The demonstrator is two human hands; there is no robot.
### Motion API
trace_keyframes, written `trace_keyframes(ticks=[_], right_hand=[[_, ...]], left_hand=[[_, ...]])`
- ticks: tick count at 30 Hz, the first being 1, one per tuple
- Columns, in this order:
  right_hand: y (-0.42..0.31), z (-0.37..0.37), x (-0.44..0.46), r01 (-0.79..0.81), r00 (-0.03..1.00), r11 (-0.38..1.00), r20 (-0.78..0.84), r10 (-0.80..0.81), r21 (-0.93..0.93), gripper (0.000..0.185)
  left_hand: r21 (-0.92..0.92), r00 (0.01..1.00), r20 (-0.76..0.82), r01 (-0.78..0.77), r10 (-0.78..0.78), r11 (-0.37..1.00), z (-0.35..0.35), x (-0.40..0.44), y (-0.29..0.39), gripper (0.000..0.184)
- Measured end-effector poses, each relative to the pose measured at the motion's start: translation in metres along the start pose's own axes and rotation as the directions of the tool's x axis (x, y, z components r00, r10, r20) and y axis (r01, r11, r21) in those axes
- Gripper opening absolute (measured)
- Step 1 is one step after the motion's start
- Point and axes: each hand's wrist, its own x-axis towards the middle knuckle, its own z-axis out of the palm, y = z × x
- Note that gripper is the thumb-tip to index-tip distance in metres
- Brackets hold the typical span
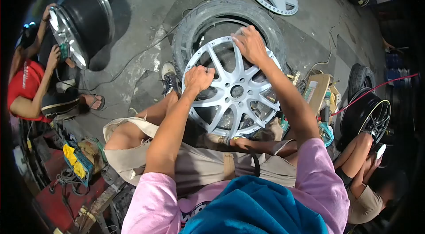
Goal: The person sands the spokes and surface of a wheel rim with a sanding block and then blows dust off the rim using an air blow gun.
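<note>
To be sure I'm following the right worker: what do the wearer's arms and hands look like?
The left hand and right hand are ungloved. The forearms show no watch or cables. The sleeves are short, pale pink.

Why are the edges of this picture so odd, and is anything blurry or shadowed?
Head view: the scene curves toward blackened corners, probably a very wide lens; head view: the right hand's fingers look smeared, the left hand crisper; head view: a dark shadow spreads beside the large black barrel.

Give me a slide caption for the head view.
Left hand and right hand at a spoked silver wheel, tire beyond.
</note>
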Motion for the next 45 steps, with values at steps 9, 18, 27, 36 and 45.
trace_keyframes(ticks=[9, 18, 27, 36, 45], right_hand=[[-0.028, -0.036, -0.096, 0.241, 0.945, 0.969, 0.241, -0.222, -0.051, 0.045], [-0.040, -0.028, -0.080, 0.246, 0.966, 0.963, 0.105, -0.234, -0.114, 0.045], [-0.026, -0.015, -0.072, 0.331, 0.941, 0.936, 0.120, -0.317, -0.124, 0.039], [-0.088, 0.007, -0.101, -0.298, 0.928, 0.954, -0.244, 0.281, -0.036, 0.035], [-0.043, 0.016, -0.019, -0.280, 0.930, 0.959, -0.237, 0.280, 0.036, 0.025]], left_hand=[[-0.034, 1.000, 0.014, -0.006, 0.007, 0.999, 0.005, 0.002, -0.003, 0.055], [-0.025, 0.998, -0.053, -0.035, 0.034, 0.999, 0.007, 0.001, -0.004, 0.054], [-0.023, 1.000, -0.007, 0.021, -0.022, 1.000, -0.001, -0.001, 0.002, 0.056], [0.014, 0.999, -0.052, -0.015, 0.015, 1.000, 0.005, 0.001, 0.001, 0.052], [0.001, 0.999, -0.035, 0.014, -0.014, 1.000, -0.001, -0.003, 0.003, 0.058]])
